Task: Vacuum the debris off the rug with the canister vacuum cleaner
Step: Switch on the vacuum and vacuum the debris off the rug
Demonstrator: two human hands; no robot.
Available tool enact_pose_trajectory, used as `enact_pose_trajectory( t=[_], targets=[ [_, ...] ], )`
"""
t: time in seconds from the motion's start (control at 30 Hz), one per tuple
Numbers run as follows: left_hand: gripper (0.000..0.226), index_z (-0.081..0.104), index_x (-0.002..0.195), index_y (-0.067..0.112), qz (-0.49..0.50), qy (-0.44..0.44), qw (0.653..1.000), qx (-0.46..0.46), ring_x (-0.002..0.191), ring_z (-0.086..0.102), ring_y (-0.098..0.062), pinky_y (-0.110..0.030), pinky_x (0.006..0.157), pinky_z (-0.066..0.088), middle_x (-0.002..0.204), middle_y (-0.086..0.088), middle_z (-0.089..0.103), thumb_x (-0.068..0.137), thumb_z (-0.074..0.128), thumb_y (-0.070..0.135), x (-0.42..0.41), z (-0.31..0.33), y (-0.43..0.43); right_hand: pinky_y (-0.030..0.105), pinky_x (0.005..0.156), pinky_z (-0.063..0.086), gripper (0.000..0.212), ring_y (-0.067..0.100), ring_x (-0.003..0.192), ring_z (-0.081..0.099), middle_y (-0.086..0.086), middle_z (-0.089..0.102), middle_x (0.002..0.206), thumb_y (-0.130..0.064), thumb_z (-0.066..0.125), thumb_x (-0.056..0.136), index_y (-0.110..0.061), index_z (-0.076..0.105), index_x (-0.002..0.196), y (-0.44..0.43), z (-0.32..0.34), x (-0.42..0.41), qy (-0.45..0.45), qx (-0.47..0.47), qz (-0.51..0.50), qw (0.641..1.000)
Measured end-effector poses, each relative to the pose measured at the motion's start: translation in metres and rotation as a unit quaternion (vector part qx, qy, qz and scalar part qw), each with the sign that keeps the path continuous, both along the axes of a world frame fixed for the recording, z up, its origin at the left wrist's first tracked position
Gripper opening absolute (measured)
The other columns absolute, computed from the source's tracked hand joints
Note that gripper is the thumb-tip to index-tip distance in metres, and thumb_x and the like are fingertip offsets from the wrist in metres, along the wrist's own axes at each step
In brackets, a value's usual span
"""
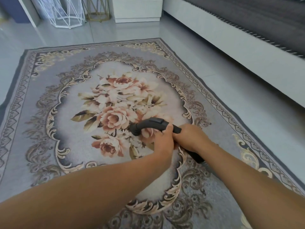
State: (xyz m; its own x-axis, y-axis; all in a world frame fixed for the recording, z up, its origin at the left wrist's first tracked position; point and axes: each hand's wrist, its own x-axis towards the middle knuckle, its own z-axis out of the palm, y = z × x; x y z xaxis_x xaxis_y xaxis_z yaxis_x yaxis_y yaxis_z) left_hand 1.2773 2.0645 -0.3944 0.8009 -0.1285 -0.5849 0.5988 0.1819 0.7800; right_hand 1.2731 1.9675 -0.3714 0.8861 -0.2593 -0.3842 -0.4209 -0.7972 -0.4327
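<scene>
A grey rug (69, 66) with a pink flower medallion and ornate border lies on the pale tiled floor. Over its centre I hold the black curved handle (149, 124) of the vacuum hose. My left hand (163, 139) grips the handle just behind its bend. My right hand (189, 138) grips the tube right beside the left hand. A black end of the tube (197, 157) sticks out below my right hand. The canister and the hose are out of view. No debris shows clearly on the rug.
A white bed base (239, 52) with a dark fringed cover runs along the right. At the back stand a white drawer unit (137, 10), a gold wire stand (99, 12) and a white wire stand (66, 15). Bare tiles (247, 113) separate rug and bed.
</scene>
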Motion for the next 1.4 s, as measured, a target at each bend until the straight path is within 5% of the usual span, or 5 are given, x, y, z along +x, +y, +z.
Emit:
enact_pose_trajectory(
  t=[0.13,0.37,0.5,1.0,1.4],
  targets=[
    [0.021,0.056,0.110,0.017,0.005,0.009,1.000,0.014,0.076,0.059,-0.023,-0.040,0.071,0.053,0.104,-0.013,0.064,0.097,0.054,0.034,0.041,0.001,0.014,0.027,0.051,0.046,0.051,0.022,0.055,0.064,0.003,0.066,0.061,-0.060,0.049,0.084,-0.014,0.066,0.074,0.016,-0.005,0.037,-0.028,-0.006,-0.017,0.999],
    [0.035,0.062,0.117,0.005,0.021,-0.024,0.999,0.023,0.075,0.060,-0.020,-0.037,0.077,0.053,0.094,-0.007,0.068,0.095,0.059,0.033,0.121,-0.017,0.031,0.029,0.057,0.042,0.053,0.029,0.074,0.063,0.006,0.065,0.085,-0.066,0.045,0.083,-0.016,0.063,0.085,0.036,-0.022,0.107,-0.089,-0.024,-0.020,0.996],
    [0.026,0.065,0.107,0.010,0.031,-0.056,0.998,0.017,0.064,0.059,-0.015,-0.029,0.059,0.050,0.088,-0.006,0.067,0.095,0.057,0.032,0.127,-0.025,0.012,0.026,0.049,0.036,0.045,0.020,0.060,0.058,0.000,0.059,0.070,-0.060,0.050,0.085,-0.019,0.053,0.068,0.018,-0.022,0.116,-0.082,-0.003,-0.029,0.996],
    [0.020,0.059,0.113,0.015,-0.107,0.077,0.991,-0.001,0.089,0.061,-0.022,-0.032,0.073,0.051,0.107,-0.011,0.063,0.096,0.058,0.025,-0.046,0.010,0.004,0.029,0.053,0.047,0.043,0.023,0.060,0.063,0.004,0.065,0.069,-0.056,0.052,0.088,-0.017,0.063,0.073,0.013,-0.003,-0.073,0.048,0.081,-0.177,0.980],
    [0.013,0.062,0.093,0.012,-0.101,0.195,0.970,0.106,0.067,0.055,-0.019,-0.030,0.061,0.044,0.083,-0.009,0.063,0.097,0.056,0.023,-0.175,0.077,0.082,0.035,0.065,0.059,0.054,0.024,0.067,0.068,0.005,0.068,0.076,-0.066,0.047,0.087,-0.015,0.063,0.087,0.084,0.054,-0.196,0.204,0.107,-0.112,0.967]
  ],
)
